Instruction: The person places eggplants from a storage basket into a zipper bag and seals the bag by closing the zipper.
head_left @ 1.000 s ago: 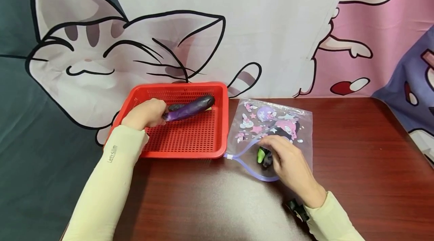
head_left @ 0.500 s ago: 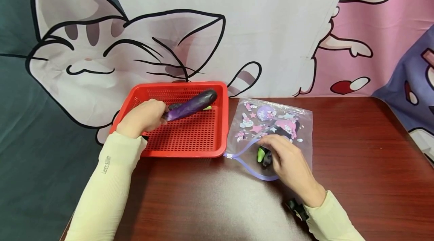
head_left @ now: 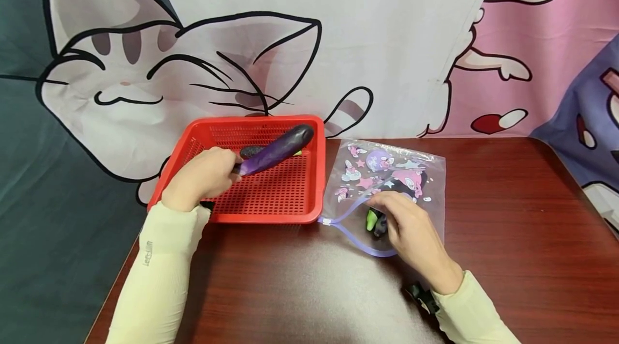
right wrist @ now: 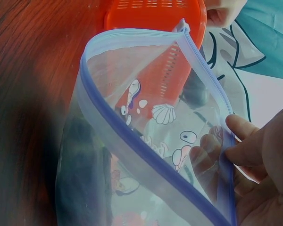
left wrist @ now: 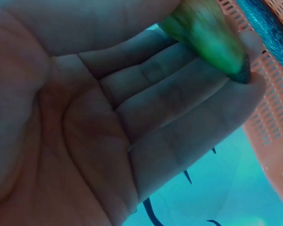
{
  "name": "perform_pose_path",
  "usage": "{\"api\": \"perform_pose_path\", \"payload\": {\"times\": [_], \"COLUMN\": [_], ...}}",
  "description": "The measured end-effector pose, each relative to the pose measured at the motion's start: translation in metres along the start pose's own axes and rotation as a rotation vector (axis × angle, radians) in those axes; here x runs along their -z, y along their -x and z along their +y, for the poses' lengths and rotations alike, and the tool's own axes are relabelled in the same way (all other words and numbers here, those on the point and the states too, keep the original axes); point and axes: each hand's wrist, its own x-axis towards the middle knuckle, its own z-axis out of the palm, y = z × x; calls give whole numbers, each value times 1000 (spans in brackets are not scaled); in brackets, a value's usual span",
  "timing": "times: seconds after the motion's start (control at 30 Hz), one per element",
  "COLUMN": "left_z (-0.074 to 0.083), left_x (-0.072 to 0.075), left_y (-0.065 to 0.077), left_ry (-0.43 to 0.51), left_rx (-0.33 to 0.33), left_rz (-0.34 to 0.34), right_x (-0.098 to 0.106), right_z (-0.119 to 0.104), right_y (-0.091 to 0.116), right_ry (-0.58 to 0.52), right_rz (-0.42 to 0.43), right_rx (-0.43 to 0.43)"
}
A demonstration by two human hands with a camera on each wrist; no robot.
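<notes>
My left hand (head_left: pixel 205 174) pinches a long purple eggplant (head_left: pixel 278 153) by its stem end, over the red basket (head_left: pixel 319 204). The eggplant tilts, its dark round end toward the basket's back right. Its green stem end (left wrist: pixel 217 42) lies between thumb and fingers in the left wrist view. Below it in the basket lies a dark, bumpy vegetable (head_left: pixel 250 151), partly covered. My right hand (head_left: pixel 413 236) pinches the rim of a clear zip bag (head_left: pixel 333 193) with a purple seal, its mouth spread apart. Inside the bag show a bright green piece (head_left: pixel 371 220) and a dark piece (head_left: pixel 381 227).
Basket and bag stand side by side on a dark red-brown wooden table (head_left: pixel 508 215). The bag's white slider (head_left: pixel 326 222) sits close to the basket's front right corner. A cartoon-printed cloth (head_left: pixel 401 37) hangs behind the table.
The eggplant's dark end has swung up and to the right, showing more of the bumpy vegetable. My left wrist has shifted slightly left and nearer. The right hand stays on the bag's rim.
</notes>
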Motion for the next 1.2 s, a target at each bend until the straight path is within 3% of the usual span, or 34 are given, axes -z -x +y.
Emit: {"api": "perform_pose_path", "payload": {"times": [0.73, 1.2], "left_z": [21, 39], "left_x": [-23, -31], "left_y": [21, 46], "left_ry": [102, 151], "left_rx": [-55, -108], "left_rz": [152, 289], "right_x": [1, 1], "right_z": [-1, 0], "right_y": [0, 0], "right_ry": [7, 16], "right_rz": [-4, 19], "right_rx": [-5, 18]}}
